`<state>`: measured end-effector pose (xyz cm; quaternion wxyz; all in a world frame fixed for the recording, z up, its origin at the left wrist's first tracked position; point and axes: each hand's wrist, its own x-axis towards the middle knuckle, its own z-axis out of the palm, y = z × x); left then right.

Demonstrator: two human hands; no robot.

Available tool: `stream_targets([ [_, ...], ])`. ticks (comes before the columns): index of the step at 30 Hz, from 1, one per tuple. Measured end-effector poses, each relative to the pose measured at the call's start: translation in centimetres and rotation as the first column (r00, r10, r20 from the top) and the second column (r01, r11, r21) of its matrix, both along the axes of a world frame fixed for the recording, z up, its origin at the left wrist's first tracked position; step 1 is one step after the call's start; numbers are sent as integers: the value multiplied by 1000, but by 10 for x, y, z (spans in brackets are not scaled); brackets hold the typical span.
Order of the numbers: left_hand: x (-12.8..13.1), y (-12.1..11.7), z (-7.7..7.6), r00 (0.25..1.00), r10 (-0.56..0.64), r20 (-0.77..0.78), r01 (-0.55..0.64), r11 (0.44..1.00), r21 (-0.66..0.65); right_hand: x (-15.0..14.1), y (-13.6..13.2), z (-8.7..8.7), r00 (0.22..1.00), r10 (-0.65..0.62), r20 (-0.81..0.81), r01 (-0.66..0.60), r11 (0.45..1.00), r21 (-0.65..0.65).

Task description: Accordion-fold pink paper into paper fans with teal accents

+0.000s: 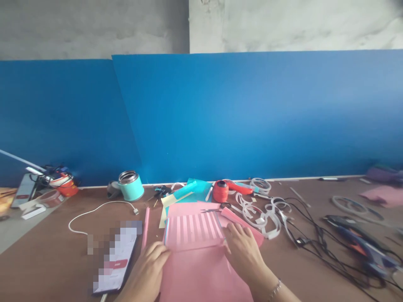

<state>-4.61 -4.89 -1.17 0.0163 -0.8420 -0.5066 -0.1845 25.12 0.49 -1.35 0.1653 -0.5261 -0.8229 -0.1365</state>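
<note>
A pink sheet (201,272) lies flat in front of me, with a striped pale-pink and white piece (193,228) at its far end. My left hand (149,268) grips the sheet's left edge near the lower border of the stripes, fingers curled. At the opposite edge my right hand (242,249) pinches the sheet with bent fingers; the thumb is mostly hidden. Just beyond my right hand lies a rolled pink piece (255,235). Scissors (217,209) rest behind the striped piece. To the left of my left hand is a phone (118,260).
Behind the sheet are turquoise paper (201,191), a red thread spool (220,191) and coiled white strips (270,222). A turquoise mug (131,187) stands back left. Dark cables (321,239) and a blue-black tool (365,247) lie right. A blue panel (239,117) borders the table.
</note>
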Motion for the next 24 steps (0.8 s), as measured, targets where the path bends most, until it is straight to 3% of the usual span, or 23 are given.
stream_targets([
  [5,15,5,13,992,75,105,-75,997,-1,-5,6,0,980,194,-40,-194,981,-7],
  [11,32,7,21,973,28,229,-70,981,179,-8,10,1,973,133,-190,-139,990,-19],
  [13,36,9,22,942,40,333,-76,992,97,-7,10,3,961,118,-250,-134,990,-47],
  [14,39,10,22,914,75,398,-71,997,-24,-7,9,3,953,115,-280,-136,989,-57],
  [15,44,12,22,877,137,460,-46,978,-205,-7,9,3,944,115,-309,-140,988,-59],
  [16,49,14,22,827,229,513,1,912,-409,-7,9,3,934,121,-337,-146,988,-49],
  [18,64,19,19,685,459,566,165,659,-734,-9,8,2,914,155,-375,-164,986,7],
  [19,72,22,18,564,567,601,240,584,-776,-11,7,1,906,186,-381,-182,982,49],
  [21,86,30,14,291,683,670,312,594,-741,-14,5,1,896,261,-360,-232,965,123],
  [22,92,34,12,189,715,673,289,615,-734,-16,3,2,892,296,-341,-261,954,146],
  [24,96,42,9,119,717,687,132,674,-727,-19,0,4,886,345,-310,-308,937,163],
])
